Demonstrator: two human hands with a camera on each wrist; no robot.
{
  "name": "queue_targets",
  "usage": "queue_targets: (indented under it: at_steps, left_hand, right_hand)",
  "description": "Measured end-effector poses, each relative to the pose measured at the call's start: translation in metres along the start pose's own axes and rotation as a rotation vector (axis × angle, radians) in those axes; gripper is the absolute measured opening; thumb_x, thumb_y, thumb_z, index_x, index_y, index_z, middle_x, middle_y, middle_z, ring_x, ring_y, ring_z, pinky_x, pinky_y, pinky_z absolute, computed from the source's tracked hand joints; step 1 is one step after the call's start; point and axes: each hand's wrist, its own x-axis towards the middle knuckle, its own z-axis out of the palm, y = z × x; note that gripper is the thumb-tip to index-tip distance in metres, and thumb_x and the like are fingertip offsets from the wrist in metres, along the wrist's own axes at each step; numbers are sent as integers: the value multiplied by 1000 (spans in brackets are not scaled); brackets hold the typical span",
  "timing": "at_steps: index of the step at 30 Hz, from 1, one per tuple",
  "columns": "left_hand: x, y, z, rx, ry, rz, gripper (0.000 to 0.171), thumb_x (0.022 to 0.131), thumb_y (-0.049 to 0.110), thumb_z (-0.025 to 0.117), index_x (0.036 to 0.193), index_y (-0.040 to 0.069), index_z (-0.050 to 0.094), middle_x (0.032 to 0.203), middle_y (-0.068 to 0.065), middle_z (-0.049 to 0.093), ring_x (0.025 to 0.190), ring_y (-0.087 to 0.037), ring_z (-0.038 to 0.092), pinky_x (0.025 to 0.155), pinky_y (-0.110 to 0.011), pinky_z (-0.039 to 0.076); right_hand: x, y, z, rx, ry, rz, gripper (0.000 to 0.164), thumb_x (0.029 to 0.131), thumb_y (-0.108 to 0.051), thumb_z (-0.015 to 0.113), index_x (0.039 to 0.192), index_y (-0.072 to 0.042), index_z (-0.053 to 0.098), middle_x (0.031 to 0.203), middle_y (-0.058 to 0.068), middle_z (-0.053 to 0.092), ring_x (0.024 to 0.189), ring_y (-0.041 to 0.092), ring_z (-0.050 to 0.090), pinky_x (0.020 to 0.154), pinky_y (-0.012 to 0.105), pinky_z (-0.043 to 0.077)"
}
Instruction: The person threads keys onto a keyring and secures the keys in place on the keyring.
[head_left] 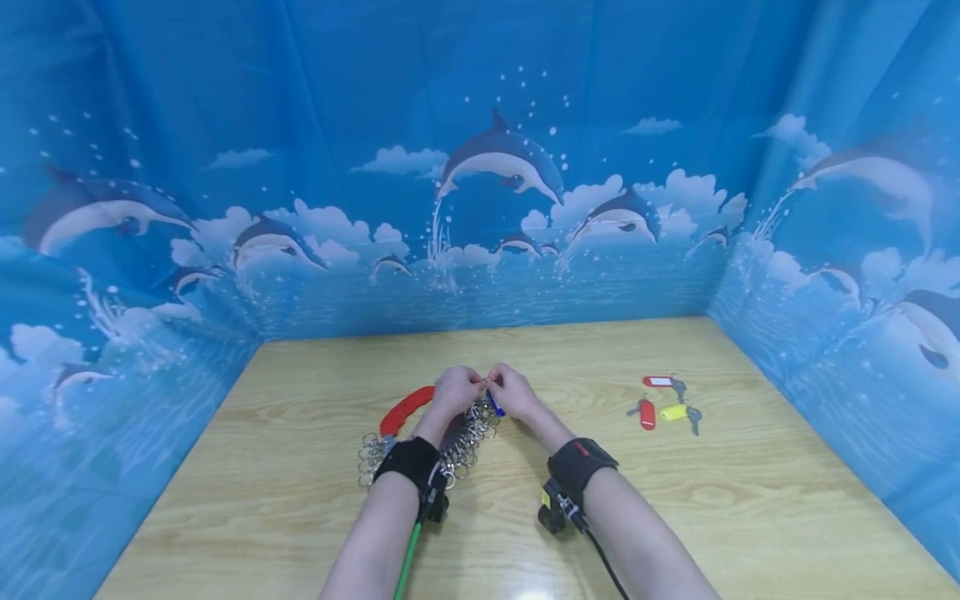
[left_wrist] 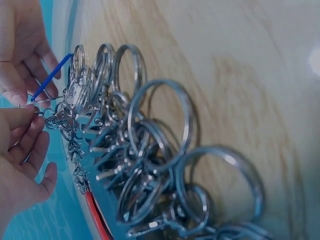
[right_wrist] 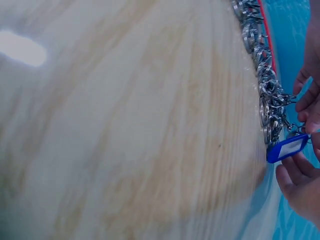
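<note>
A large bunch of metal key rings with clasps (head_left: 468,437) hangs along a curved red holder (head_left: 402,411) on the table. At the bunch's far end, my left hand (head_left: 456,390) pinches a small metal clasp between thumb and fingertip, clearest in the left wrist view. Close against it, my right hand (head_left: 513,392) pinches the thin wire ring of a blue key tag (right_wrist: 290,148). The tag, with its white label, hangs beside the rings. Both hands' fingertips nearly meet; whether the wire ring passes through the clasp is too small to tell.
To the right on the wooden table (head_left: 750,500) lie a red key tag with a white label (head_left: 658,382), a plain red tag (head_left: 647,415) and a yellow tag (head_left: 673,412), each with a key. A blue dolphin-print curtain (head_left: 480,275) surrounds the table's back and sides.
</note>
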Motion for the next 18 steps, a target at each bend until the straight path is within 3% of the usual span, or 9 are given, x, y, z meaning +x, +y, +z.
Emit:
queue_targets:
  at_steps: [4, 12, 18]
  left_hand:
    - [0, -1, -1, -11, -19, -20, 18, 85, 16, 63, 69, 11, 68, 63, 4, 53, 63, -15, 46, 68, -31, 37]
    - [-1, -1, -2, -35, -26, -37, 18, 86, 19, 64, 73, 9, 70, 65, 2, 55, 63, -15, 46, 64, -29, 38]
    - [-1, 1, -3, -9, -52, 1, 11, 84, 17, 65, 81, 10, 73, 75, 2, 65, 69, -15, 55, 69, -32, 44]
  right_hand:
    - [-1, -1, 1, 34, -14, 47, 7, 91, -9, 56, 87, -4, 54, 80, 6, 56, 70, 18, 53, 65, 31, 44]
    - [-1, -2, -2, 15, 3, 28, 5, 90, -6, 56, 87, -3, 53, 80, 8, 57, 74, 21, 54, 67, 32, 44]
    - [1, 4, -11, -4, 30, 46, 3, 86, -1, 59, 87, 1, 57, 85, 10, 61, 79, 23, 58, 69, 32, 47]
